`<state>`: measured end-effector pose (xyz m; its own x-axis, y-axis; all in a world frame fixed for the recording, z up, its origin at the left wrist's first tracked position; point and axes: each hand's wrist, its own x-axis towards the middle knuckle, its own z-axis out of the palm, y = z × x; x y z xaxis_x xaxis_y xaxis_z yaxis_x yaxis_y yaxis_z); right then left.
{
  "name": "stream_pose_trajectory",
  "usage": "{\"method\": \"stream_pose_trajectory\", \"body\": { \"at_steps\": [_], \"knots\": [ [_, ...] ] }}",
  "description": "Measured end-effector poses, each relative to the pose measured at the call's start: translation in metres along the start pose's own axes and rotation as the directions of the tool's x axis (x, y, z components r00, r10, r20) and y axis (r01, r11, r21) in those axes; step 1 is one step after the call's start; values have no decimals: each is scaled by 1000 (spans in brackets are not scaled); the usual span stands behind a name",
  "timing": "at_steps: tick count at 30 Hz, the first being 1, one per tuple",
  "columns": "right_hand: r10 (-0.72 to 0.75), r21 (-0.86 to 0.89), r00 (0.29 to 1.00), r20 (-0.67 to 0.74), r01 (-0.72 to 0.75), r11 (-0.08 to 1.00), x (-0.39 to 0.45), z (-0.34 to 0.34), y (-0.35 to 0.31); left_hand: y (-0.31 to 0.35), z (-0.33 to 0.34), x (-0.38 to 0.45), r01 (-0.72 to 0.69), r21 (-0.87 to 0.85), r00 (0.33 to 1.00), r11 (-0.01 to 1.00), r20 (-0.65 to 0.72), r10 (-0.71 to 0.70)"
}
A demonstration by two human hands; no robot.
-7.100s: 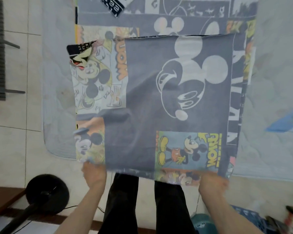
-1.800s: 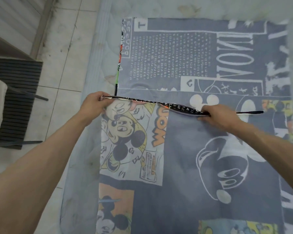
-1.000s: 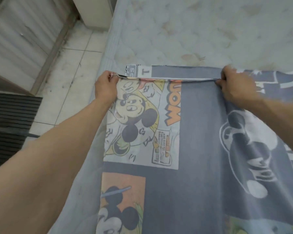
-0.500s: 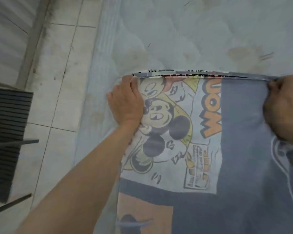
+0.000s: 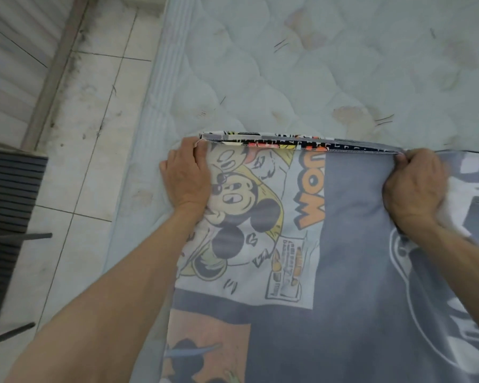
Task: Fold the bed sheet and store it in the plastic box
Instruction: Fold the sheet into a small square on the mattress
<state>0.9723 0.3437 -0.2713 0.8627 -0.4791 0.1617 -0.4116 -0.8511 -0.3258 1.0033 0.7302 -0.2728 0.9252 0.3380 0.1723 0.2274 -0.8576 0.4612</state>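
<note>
Folding is the step you are on. The grey cotton bed sheet with cartoon mouse pictures (image 5: 343, 272) lies flat on the pale quilted mattress (image 5: 288, 64), doubled over so its far edges sit one on top of the other.

Your left hand (image 5: 187, 178) is at the far left corner of the sheet. The thumb and fingers pinch that corner, and the rest of the hand lies along the side of the cloth. Your right hand (image 5: 415, 186) is further along the same far edge. Its fingers are curled tight and grip the cloth there. The edge between your two hands looks straight and pulled snug.

The layers look lined up, but a thin strip of the bottom layer peeks out past the top one. I think you should even that up first. Then you need to make the sheet smaller with more folds, since it looks too big to store.

No plastic box shows here, so you will have to look for it. To the left there is white tiled floor (image 5: 94, 120).
</note>
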Motion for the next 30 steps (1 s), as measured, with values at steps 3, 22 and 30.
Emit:
{"method": "stream_pose_trajectory", "body": {
  "at_steps": [3,22,30],
  "knots": [
    [18,44,997,-75,-15,999,0,-1,5,7,-11,10,26,-171,999,985,30,-21],
    [-23,-34,995,-94,19,999,11,19,21,20,0,51,497,-248,844,831,360,-397],
    [-117,-96,988,-103,107,990,10,20,14,33,-11,42,430,-67,880,900,253,-401]
  ]
}}
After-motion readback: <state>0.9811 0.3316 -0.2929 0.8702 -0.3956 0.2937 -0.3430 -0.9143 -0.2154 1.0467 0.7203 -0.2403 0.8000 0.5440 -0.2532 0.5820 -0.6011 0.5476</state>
